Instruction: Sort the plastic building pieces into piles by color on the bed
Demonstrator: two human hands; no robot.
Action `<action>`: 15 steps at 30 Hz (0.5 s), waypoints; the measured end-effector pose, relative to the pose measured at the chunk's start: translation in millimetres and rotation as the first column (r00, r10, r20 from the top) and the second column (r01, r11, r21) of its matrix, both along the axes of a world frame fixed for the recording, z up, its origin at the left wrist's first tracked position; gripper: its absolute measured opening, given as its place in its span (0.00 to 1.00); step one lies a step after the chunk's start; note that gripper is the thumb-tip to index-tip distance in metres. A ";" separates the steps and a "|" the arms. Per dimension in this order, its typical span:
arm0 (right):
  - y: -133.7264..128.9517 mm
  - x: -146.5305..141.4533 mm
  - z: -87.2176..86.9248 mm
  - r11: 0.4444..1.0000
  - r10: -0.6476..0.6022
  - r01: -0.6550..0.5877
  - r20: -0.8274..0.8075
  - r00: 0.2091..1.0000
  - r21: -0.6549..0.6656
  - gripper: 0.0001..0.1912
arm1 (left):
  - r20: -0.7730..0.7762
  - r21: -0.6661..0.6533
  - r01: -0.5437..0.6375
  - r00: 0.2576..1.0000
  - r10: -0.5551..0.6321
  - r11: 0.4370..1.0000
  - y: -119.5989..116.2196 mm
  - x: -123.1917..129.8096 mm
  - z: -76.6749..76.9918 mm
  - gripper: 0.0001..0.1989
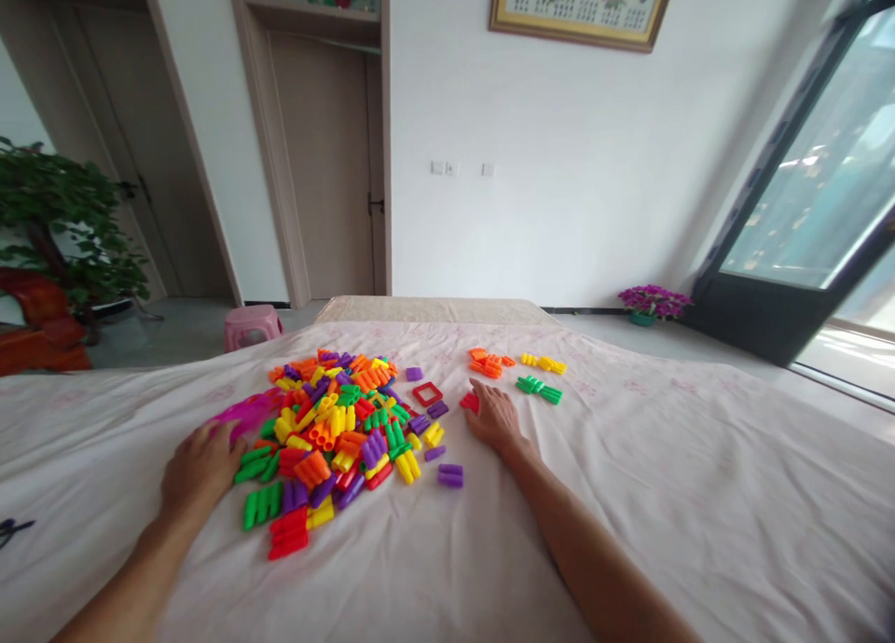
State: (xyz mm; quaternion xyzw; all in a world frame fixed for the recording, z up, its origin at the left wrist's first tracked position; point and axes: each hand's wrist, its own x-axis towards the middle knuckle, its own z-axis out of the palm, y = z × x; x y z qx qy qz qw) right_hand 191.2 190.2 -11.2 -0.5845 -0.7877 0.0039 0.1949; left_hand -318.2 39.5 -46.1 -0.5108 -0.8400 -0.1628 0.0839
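A large heap of plastic pieces [336, 419] in red, orange, yellow, green and purple lies on the pale cloth. At its left edge is my left hand [202, 466], by the green pieces and a magenta item [248, 415]; its fingers are partly smeared, and I cannot make out whether they hold anything. My right hand [493, 416] rests on the cloth right of the heap, its fingers at a red piece [471, 401] that they partly cover. Beyond it sit orange pieces [488, 363], yellow pieces [543, 363] and green pieces [539, 389] in separate small groups.
The cloth [664, 494] has folds and covers a wide surface. Between heap and right hand lie a red square frame [426, 394] and a purple piece [451, 475]. A pink stool [253, 326] stands behind at left; a dark thin object [14, 529] is at the left edge.
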 end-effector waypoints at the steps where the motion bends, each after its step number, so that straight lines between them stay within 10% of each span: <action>1: 0.8 0.6 -1.0 1.000 0.002 -0.002 -0.005 1.000 0.004 0.34 | 0.008 0.006 -0.018 1.000 0.018 1.000 1.0 -2.8 -1.6 0.29; 15: 5.6 4.2 -3.9 0.998 -0.062 0.062 0.016 0.998 0.009 0.29 | 0.091 -0.073 -0.018 0.996 0.025 0.997 14.1 -21.1 6.1 0.32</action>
